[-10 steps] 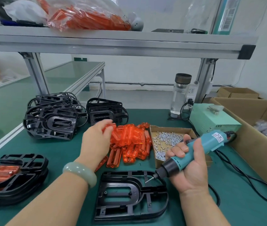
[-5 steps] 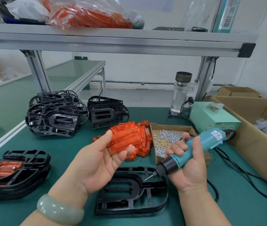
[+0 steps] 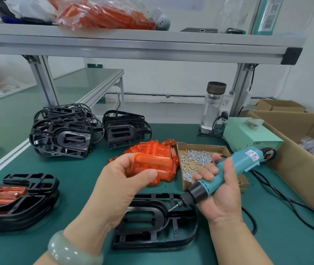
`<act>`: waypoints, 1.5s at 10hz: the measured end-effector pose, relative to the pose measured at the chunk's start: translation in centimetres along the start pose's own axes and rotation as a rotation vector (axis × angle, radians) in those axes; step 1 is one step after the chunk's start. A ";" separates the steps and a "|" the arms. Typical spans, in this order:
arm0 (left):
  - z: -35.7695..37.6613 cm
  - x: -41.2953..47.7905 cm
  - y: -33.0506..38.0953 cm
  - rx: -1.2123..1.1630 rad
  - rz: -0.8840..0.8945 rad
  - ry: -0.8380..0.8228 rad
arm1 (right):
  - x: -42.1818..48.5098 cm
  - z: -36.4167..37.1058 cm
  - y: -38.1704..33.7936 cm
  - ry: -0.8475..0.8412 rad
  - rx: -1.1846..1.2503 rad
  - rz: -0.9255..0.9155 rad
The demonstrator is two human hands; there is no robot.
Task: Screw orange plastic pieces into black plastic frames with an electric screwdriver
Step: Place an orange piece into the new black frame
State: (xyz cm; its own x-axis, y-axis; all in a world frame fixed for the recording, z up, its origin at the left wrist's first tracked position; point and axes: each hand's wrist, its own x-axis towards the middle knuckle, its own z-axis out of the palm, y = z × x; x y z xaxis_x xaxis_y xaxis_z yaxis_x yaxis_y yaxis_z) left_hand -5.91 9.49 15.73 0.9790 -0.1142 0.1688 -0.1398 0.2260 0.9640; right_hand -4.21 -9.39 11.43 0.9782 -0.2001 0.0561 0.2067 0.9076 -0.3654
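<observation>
At the far left edge of the green mat [image 3: 84, 178], a low stack of finished frames [image 3: 24, 205] lies flat, the top 1 carrying an orange insert [image 3: 5, 195] with 2 screw heads showing. Behind it, 2 loose heaps of bare black frames [image 3: 62, 136] sit near the back of the mat. The left hand [image 3: 118, 188], a pale bracelet [image 3: 70, 251] on its wrist, is raised above the mat with its fingers curled. It pinches 1 orange piece [image 3: 152, 162] between the thumb in front and the fingers behind. That piece is held in the air, in front of the pile of orange pieces [image 3: 158, 147] and above the far end of the black frame [image 3: 152, 226], which lies flat on the mat below both hands. Just right of the pile is a cardboard tray [image 3: 202, 146] of small silver screws [image 3: 196, 159]. The right hand [image 3: 223, 196] is wrapped fully around the teal electric screwdriver [image 3: 245, 162], whose bit slants down and left, its tip just over the frame's middle. Its black cord trails right across the mat, toward a pale green power box [image 3: 248, 138] and a large cardboard box [image 3: 294, 161].
</observation>
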 end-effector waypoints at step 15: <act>-0.9 -1.6 -0.7 0.480 0.217 -0.060 | 0.0 0.1 0.0 -0.007 0.005 0.007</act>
State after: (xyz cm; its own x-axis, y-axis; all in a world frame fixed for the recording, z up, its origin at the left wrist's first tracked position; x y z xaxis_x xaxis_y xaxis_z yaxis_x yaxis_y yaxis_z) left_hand -7.22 10.38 14.59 0.9117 -0.1727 0.3729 -0.4044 -0.2158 0.8888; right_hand -4.25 -9.34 11.55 0.9798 -0.1909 0.0602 0.1996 0.9108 -0.3614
